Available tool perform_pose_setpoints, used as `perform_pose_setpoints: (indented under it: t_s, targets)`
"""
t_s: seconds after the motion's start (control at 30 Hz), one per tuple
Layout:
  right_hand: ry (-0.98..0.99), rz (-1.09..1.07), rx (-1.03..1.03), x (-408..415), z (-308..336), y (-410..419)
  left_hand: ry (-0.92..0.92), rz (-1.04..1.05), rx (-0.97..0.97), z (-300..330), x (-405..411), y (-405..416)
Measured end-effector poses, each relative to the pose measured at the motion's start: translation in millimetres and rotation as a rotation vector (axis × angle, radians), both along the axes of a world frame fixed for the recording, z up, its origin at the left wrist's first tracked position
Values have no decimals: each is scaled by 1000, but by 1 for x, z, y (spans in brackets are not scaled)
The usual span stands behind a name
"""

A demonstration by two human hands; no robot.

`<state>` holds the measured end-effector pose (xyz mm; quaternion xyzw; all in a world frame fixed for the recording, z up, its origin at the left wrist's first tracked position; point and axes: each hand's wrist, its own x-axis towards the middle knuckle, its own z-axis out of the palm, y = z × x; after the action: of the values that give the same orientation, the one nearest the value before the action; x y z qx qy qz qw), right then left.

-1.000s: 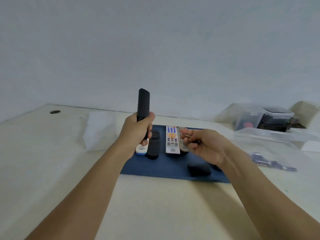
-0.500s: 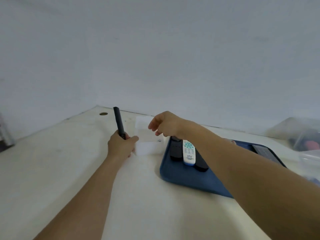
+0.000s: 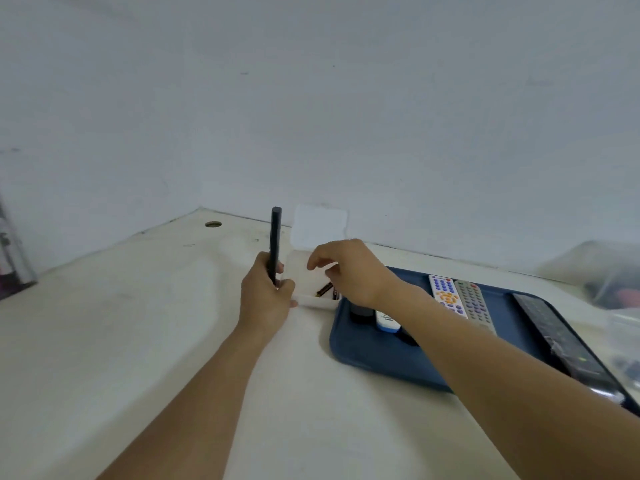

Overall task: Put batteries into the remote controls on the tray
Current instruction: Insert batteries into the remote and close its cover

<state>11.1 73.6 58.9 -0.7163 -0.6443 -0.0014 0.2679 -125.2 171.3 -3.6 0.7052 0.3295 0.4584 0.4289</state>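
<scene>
- Since half a second ago the right hand (image 3: 349,271) has reached further over the white box (image 3: 313,271), and the box's lid now stands open against the wall; the left hand (image 3: 265,296) has kept its grip on the black remote (image 3: 276,237).
- Two batteries (image 3: 323,289) show in the box, just under the right hand's loosely curled fingers, which hold nothing I can see.
- The left hand wraps the lower end of the black remote, held upright just left of the box.
- On the blue tray (image 3: 363,351), right of the box, I count six remotes: a white one with coloured buttons (image 3: 446,296), a grey one (image 3: 474,306), a long black one (image 3: 561,336), and three partly hidden under the right forearm.
- The tray and box sit on a pale table (image 3: 138,323) set in a corner of white walls.
- Clear plastic containers (image 3: 609,271) stand blurred at the far right.
</scene>
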Motion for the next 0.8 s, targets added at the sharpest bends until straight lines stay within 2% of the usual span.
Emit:
perform_pose_setpoints:
  t_s: [0.13,0.3,0.4,0.43,0.5,0.53,0.63,0.67,0.73,0.8]
  targets:
    - [60,-70,122,16,13,-60,47,96,65,1,0,2]
    - [66,-282,174,60,15,-150,141,226,191,8,5,0]
    - [57,-433,204,82,15,-209,64,343,312,34,5,-29]
    - [51,-498,213,89,16,-232,18,326,330,45,12,-45]
    - [6,-628,200,102,18,-269,-35,154,275,63,26,-82]
    - [-31,-718,164,109,19,-291,-35,-11,189,68,42,-107]
    - [-77,-943,5,121,22,-332,25,-542,-238,68,86,-179]
    - [-72,-992,-25,124,20,-342,65,-661,-330,64,102,-202]
    - [-32,-1056,-71,133,14,-360,134,-791,-410,51,132,-240]
    - [-10,-1089,-157,145,6,-373,146,-824,-479,41,153,-263]
